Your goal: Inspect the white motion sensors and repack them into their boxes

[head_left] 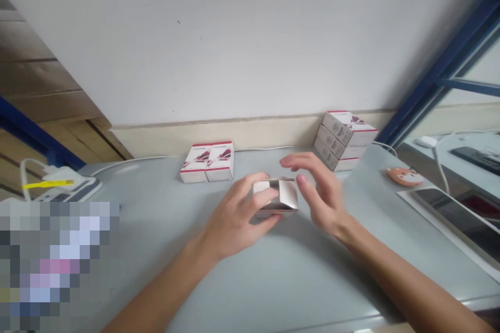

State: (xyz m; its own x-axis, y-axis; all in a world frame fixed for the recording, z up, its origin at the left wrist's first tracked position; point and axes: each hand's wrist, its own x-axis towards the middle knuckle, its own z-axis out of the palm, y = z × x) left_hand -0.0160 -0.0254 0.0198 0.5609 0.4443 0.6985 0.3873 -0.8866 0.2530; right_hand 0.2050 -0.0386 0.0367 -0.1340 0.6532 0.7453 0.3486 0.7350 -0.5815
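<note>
Small box (279,195) sits near the middle of the grey table (273,276), one flap open. The left hand (234,218) grips it from the left side, fingers (253,183) curled over the top edge and thumb along the front. Right hand (322,197) is open with fingers loosely spread, just beside the box's right end; contact cannot be confirmed. Behind: a pair of red-and-white boxes (208,161) and a stack of boxes (346,139) against the wall.
</note>
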